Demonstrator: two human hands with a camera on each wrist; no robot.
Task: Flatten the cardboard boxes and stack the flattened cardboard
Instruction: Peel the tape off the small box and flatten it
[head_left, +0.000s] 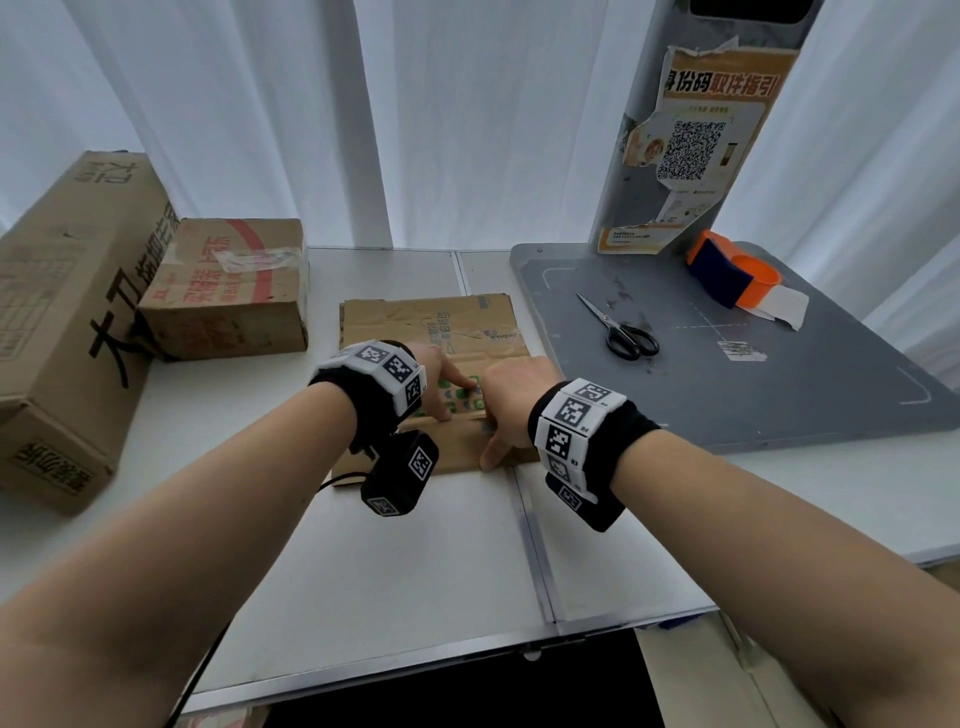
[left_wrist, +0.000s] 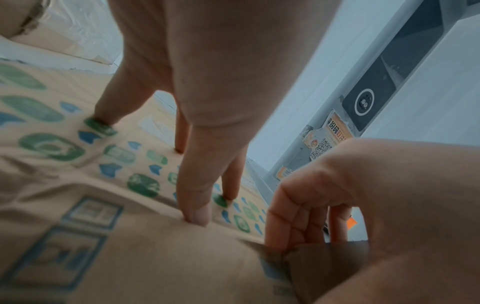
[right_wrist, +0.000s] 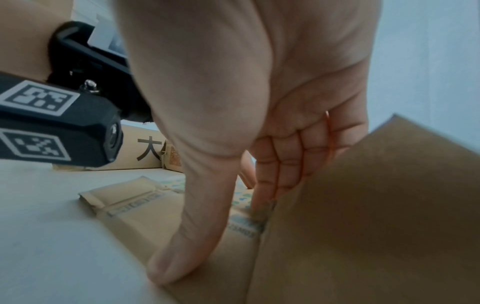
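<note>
As the flattened cardboard (head_left: 441, 322) lay on the bench (head_left: 363, 561) under both hands, we logged its long axis running away from us | left hand (head_left: 441, 374) spread, pressing it | right hand (head_left: 511, 405) straight-fingered, pressing beside a raised flap (right_wrist: 376, 205) | unflattened boxes (head_left: 67, 312) off left, nearer left hand.

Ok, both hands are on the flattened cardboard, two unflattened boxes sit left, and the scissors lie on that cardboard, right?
No: the head view shows the scissors on the grey mat, right of the flattened cardboard. The left hand and right hand are on the cardboard; the large box and small box do sit left.
</note>
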